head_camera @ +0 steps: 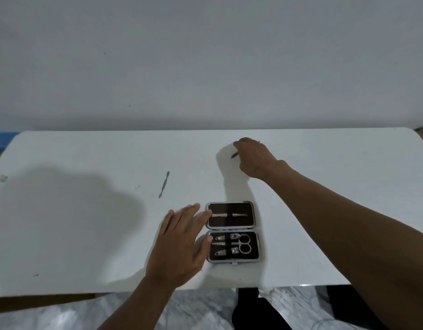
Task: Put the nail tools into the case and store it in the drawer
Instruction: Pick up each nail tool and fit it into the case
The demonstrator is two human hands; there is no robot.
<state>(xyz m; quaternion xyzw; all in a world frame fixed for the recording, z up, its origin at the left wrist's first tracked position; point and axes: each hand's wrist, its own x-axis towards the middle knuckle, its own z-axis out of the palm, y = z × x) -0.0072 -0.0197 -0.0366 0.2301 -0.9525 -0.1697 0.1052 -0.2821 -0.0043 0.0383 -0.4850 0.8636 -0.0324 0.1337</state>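
A small black case (232, 232) lies open on the white table (86, 163), near its front edge. Its far half holds one slim metal tool; its near half holds scissors, clippers and a few other tools. My left hand (181, 244) rests flat beside the case's left edge, fingers spread, fingertips touching the rim. My right hand (254, 158) reaches to the far side of the table and closes on a thin dark nail tool (234, 155), whose tip sticks out to the left. A second slim metal tool (164, 184) lies loose on the table, left of the case.
A plain white wall rises behind the table. Below the table's front edge I see marbled floor (193, 310) and a dark shape (258, 310). A small smudge (2, 178) marks the table's far left. No drawer is in view.
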